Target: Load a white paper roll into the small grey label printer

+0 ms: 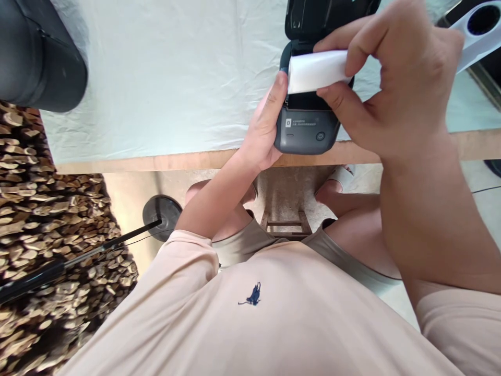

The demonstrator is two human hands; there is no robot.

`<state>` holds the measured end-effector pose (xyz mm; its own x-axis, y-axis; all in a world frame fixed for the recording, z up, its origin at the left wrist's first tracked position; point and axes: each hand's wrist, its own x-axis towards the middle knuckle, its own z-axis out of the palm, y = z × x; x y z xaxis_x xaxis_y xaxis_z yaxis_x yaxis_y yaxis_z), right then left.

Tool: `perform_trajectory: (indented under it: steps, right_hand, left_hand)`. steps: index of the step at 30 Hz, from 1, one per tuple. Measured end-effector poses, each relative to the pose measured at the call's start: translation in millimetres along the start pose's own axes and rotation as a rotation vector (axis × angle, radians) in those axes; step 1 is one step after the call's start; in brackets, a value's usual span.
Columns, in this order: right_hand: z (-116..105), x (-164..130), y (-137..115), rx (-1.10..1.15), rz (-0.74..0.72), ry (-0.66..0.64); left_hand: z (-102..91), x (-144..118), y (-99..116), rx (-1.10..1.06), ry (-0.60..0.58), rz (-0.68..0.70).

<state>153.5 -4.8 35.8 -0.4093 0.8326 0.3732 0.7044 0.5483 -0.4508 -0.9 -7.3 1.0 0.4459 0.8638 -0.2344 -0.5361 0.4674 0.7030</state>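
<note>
A small dark grey portable printer [307,137] is near the table's front edge, its black lid [309,21] swung up at the far side. My left hand [266,122] grips the printer's left side, thumb up at the rim. Over the open compartment lies a white paper roll [318,72], tilted slightly, with its left end close to my left thumb. Fingers and thumb of my right hand [395,78] pinch the roll's right end. Whether the roll touches the compartment floor I cannot tell.
A pale sheet covers the table [168,78]. At the left stands a dark grey cylindrical bag [47,57]; at the right, behind my hand, is a white object with a round black hole [465,39]. Stacked firewood [47,219] and a black stand base [160,216] are at lower left.
</note>
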Motion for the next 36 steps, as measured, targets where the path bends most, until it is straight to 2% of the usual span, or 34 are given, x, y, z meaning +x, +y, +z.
perform_trajectory:
  steps: [5,9,15,20,22,26,28,31,36]
  right_hand:
    - [1,-2,-5,0.031,-0.044,-0.02]
    - [9,0,-15,-0.011,-0.083,-0.064]
    - [11,5,-25,-0.1,0.042,-0.151]
    - [10,1,-25,-0.127,0.055,-0.115]
    - [6,0,-22,-0.125,0.053,-0.089]
    - [-6,1,-15,-0.112,0.109,-0.019]
    - [-9,2,-12,-0.131,0.176,-0.02]
    - [-10,4,-11,-0.231,0.273,-0.102]
    - [-3,4,-8,-0.283,0.271,-0.181]
  left_hand:
    - [-0.5,-1,5,-0.051,0.018,-0.009]
    - [-0.5,-2,6,-0.108,0.05,0.048]
    - [-3.0,-1,2,-0.125,0.066,0.03]
    - [-1.5,-1,3,-0.078,0.057,0.02]
    - [1.5,0,4,-0.028,0.095,-0.027]
    - [4.7,1,5,0.043,0.243,-0.092]
    - [3.5,1,3,0.035,0.212,-0.068]
    - [0.7,-2,-3,0.043,0.09,-0.021]
    - [0.4,-5,-6,0.103,0.003,0.056]
